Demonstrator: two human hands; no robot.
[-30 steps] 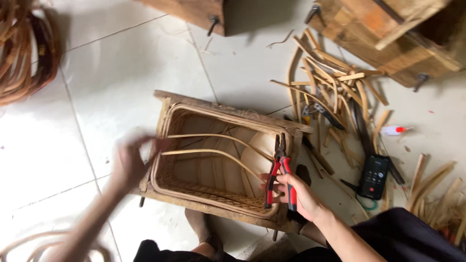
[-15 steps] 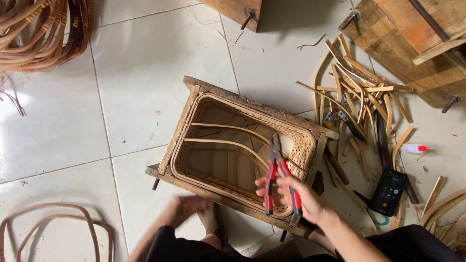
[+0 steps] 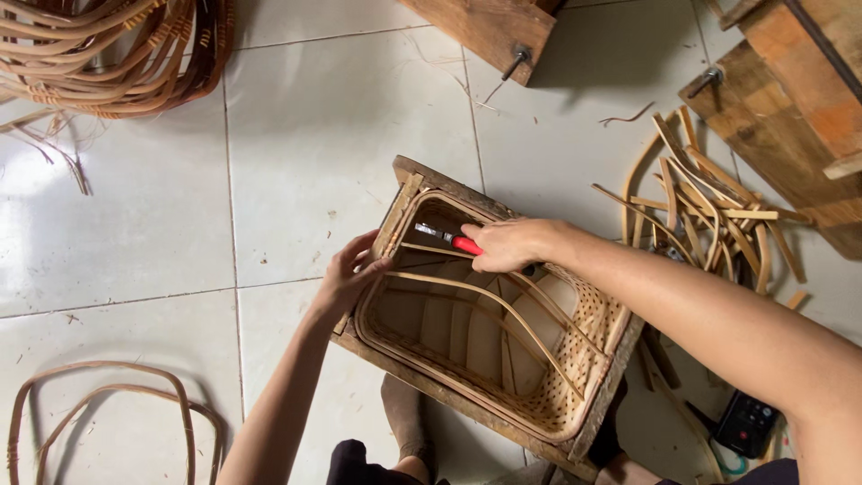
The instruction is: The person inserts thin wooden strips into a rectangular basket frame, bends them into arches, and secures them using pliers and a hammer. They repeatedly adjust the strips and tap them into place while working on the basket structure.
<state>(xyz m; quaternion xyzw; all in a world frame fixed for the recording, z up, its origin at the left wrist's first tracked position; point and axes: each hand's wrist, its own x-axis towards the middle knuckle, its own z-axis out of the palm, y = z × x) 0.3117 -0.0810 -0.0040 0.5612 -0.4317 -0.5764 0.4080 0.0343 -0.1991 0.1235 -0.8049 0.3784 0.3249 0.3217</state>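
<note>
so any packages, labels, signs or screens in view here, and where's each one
Small black handheld device: on the tiled floor at the bottom right, beside the woven basket frame and just under the right forearm; flat, rectangular, with a few small coloured marks on its face. Whether it has a screen is too small to tell.
No packages, labels or signs show.

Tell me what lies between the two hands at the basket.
In the head view, left hand and right hand are separated by the basket rim and the red-handled pliers' metal tip.
</note>
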